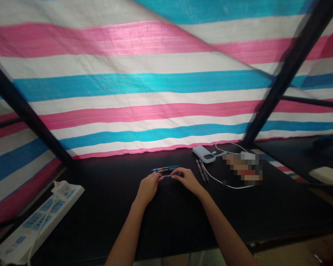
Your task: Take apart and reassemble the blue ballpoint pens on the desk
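Note:
Between my two hands, low over the black table, lies a slim pen [167, 176] with a clear and blue barrel. My left hand [150, 186] pinches its left end, and my right hand [187, 179] grips its right end with thumb and fingers. Just beyond the fingertips, blue pens [165, 169] rest side by side on the table, pointing left to right. To the right of my right hand, dark grey pens [202, 171] lie close together, pointing away from me. The fingertips partly cover the held pen.
A white power bank [204, 154] with a white cable [224, 184] lies at the back right, near a blurred-out patch. A white power strip [41, 221] with a plug in it runs along the left. Black frame posts [280, 81] and a striped sheet [144, 111] stand behind.

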A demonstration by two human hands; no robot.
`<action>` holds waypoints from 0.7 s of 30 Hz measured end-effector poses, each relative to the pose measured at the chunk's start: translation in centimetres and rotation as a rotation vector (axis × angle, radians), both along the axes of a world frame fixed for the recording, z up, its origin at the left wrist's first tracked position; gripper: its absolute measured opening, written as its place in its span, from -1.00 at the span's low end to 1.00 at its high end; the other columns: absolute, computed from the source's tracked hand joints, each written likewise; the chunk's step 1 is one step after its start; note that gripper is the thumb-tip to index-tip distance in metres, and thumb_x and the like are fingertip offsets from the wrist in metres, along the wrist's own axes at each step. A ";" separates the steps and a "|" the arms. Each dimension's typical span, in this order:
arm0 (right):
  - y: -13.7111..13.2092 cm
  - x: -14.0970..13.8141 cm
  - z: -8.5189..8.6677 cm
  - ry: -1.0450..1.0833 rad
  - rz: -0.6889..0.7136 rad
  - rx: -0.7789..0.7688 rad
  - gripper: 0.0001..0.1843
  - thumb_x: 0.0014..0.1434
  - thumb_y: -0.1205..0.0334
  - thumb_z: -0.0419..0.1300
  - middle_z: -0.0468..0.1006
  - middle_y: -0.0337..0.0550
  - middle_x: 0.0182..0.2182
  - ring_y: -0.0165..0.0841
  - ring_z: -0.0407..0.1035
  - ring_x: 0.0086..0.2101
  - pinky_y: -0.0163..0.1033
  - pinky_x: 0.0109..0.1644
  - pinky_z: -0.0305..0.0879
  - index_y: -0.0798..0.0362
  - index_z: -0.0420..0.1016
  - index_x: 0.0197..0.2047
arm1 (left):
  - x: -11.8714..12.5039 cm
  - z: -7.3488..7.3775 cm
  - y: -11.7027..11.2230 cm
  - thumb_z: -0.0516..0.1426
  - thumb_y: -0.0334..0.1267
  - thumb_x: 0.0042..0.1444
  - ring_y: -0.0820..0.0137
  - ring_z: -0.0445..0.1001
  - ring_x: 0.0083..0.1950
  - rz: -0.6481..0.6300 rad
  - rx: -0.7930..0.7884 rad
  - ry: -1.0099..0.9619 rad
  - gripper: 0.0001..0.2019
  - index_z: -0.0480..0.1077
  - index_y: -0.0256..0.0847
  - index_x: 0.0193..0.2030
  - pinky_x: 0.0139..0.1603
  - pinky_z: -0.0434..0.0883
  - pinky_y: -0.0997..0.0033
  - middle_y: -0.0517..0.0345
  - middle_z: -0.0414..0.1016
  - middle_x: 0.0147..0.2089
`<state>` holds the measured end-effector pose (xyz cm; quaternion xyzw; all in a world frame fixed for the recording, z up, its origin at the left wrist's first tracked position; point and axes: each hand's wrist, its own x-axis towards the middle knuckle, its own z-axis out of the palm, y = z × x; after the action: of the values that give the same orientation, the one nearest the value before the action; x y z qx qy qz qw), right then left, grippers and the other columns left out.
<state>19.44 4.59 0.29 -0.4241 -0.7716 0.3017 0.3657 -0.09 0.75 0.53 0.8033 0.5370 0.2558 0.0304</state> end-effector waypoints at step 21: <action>0.0 0.1 0.2 -0.046 0.191 -0.127 -0.55 0.15 0.00 -0.06 0.22 -0.32 -0.70 -0.49 0.13 -0.61 -0.40 -0.53 -0.01 0.12 0.43 -0.54 | 0.3 -0.5 -0.1 -0.17 -0.28 0.21 0.41 0.31 -0.26 -0.017 0.267 0.271 -0.76 0.29 -0.20 -0.23 -0.32 0.27 0.48 0.11 0.37 -0.30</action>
<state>19.57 4.58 0.45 -0.3779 -0.7960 0.3735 0.2901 0.16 0.61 0.08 0.8318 0.4906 0.2142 -0.1469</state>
